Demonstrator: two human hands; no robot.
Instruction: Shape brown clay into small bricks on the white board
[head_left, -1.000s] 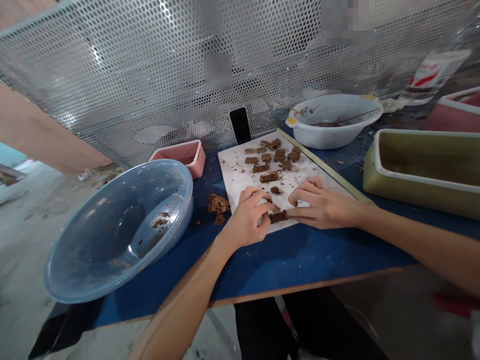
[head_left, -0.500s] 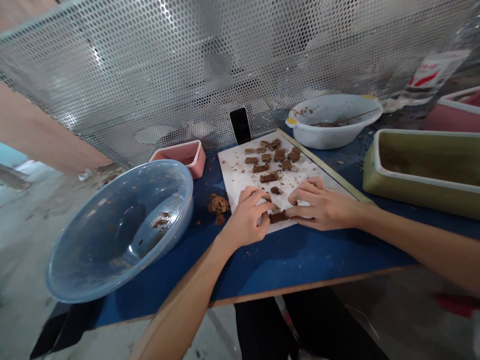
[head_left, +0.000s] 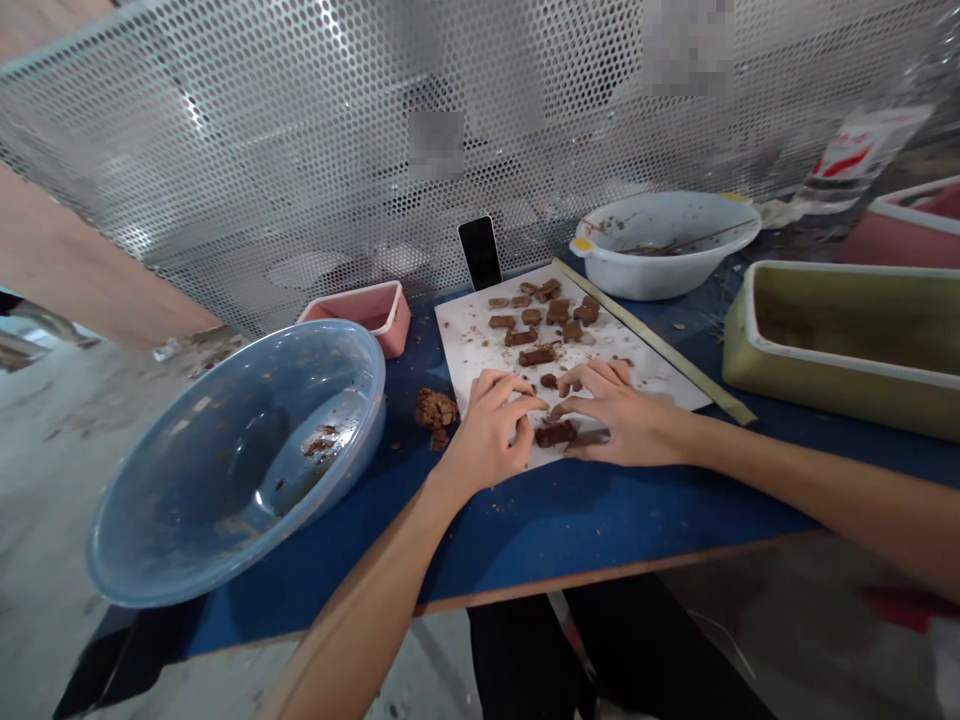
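A short brown clay-like log (head_left: 556, 433) lies near the front edge of a white board (head_left: 652, 375). At its left end is my left hand (head_left: 495, 425), fingers curved and apart, with the thumb close to the log; I cannot tell whether it touches. My right hand (head_left: 622, 415) arches over the right end, thumb and forefinger spread with a gap between them. Just beyond the fingertips sits a small brown lump (head_left: 548, 381). Farther back on the board are several brown pieces, among them a log with flared ends (head_left: 537, 356), and scattered crumbs.
A crumbly brown lump (head_left: 436, 408) lies left of the board, beside a large blue basin (head_left: 240, 460) and a pink box (head_left: 397, 325). A phone (head_left: 480, 252) leans against the mesh. Rightward are a flat strip (head_left: 667, 350), a white basin (head_left: 660, 275) and a green trough (head_left: 840, 385).
My right hand has shifted left, closer to my left hand, and its thumb and forefinger have spread apart. The flat strip's near end is now uncovered. My left hand has barely moved.
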